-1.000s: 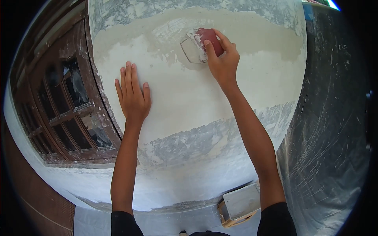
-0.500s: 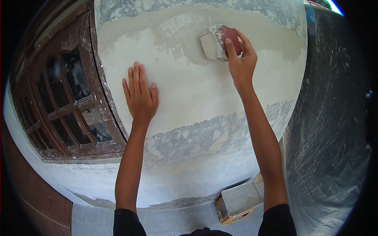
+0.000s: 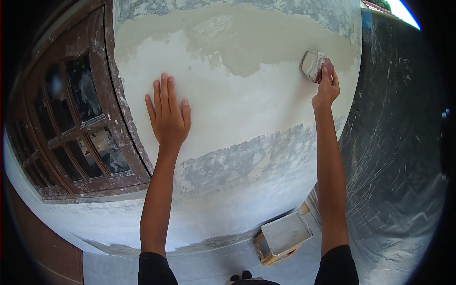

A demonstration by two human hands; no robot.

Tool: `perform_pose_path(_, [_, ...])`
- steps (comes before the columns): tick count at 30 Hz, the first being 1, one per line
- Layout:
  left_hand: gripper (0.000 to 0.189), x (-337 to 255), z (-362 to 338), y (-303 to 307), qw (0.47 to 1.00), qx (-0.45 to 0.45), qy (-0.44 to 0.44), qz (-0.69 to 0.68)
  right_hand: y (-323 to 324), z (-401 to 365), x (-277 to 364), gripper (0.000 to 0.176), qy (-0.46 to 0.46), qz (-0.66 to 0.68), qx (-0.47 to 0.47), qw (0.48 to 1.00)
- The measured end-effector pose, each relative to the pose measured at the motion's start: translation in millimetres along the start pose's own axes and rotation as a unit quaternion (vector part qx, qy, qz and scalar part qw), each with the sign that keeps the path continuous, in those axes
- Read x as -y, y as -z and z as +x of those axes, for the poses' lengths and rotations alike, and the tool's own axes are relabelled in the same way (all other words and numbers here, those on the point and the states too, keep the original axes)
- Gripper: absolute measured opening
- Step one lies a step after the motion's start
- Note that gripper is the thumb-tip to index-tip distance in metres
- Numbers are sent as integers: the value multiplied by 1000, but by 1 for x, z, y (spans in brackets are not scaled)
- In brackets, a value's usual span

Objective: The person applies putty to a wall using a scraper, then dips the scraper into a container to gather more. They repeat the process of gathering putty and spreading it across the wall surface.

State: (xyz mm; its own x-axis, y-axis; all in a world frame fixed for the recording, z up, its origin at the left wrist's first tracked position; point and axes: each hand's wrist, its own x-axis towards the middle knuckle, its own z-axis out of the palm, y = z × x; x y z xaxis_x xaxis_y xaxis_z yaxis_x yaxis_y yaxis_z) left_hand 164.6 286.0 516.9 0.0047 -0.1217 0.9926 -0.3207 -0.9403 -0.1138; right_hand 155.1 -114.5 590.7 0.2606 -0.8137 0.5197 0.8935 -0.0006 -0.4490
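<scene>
My left hand [image 3: 169, 118] rests on the pale wall [image 3: 237, 107] with its fingers stretched out and nothing in it. At the right part of the wall, my right hand [image 3: 326, 90] grips a dark red scraper [image 3: 319, 67] smeared with whitish paste. The scraper's flat side lies at the wall, at the lower edge of a damp-looking beige band of coating. Below the smooth whitish area, the wall surface is grey and patchy.
A brown window frame [image 3: 95, 124] with glass panes stands at the left. Below right, a tray [image 3: 286, 232] of greyish paste sits on a wooden stool [image 3: 268, 259]. Dark, splattered sheeting [image 3: 389, 142] hangs along the right side.
My right hand has moved right and slightly down across the wall with the scraper. My left hand has stayed nearly in place. The view has shifted slightly.
</scene>
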Motion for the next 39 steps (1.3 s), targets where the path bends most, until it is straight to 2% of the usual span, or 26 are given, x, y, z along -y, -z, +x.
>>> perform_pose_path(2, [63, -1, 1, -1, 1000, -1, 5, 2, 1, -7, 3, 42, 9, 4, 10, 1000])
perform_pose_path(5, [61, -1, -4, -1, 1000, 1, 6, 13, -7, -41, 12, 44, -21, 20, 135, 990])
perform_pose_path(6, [60, -1, -6, -2, 1000, 0, 6, 17, -6, -48, 11, 44, -24, 19, 134, 991])
perform_pose_path(8, [60, -2, -13, -2, 1000, 1, 3, 21, 0, -55, 9, 45, -30, 7, 189, 982])
perform_pose_path(13, [61, -14, -46, -2, 999, 23, 31, 19, 47, -61, 6, 43, -77, -42, 199, 976])
perform_pose_path(15, [62, -26, -57, 2, 998, 38, 43, 10, 78, -59, 2, 41, -100, -77, 234, 964])
perform_pose_path(21, [61, -99, -104, 15, 987, 112, 107, -31, 202, -61, -18, 39, -186, -151, 301, 923])
perform_pose_path(27, [58, -214, -219, 15, 957, 227, 134, -121, 359, -83, -69, 36, -273, -240, 346, 865])
perform_pose_path(32, [55, -302, -343, 34, 880, 371, 202, -218, 504, -139, -117, 34, -324, -338, 354, 810])
perform_pose_path(34, [54, -326, -397, 45, 846, 419, 223, -244, 560, -167, -127, 34, -325, -422, 376, 758])
perform_pose_path(39, [53, -374, -531, 85, 763, 507, 297, -269, 672, -232, -144, 32, -343, -519, 385, 682])
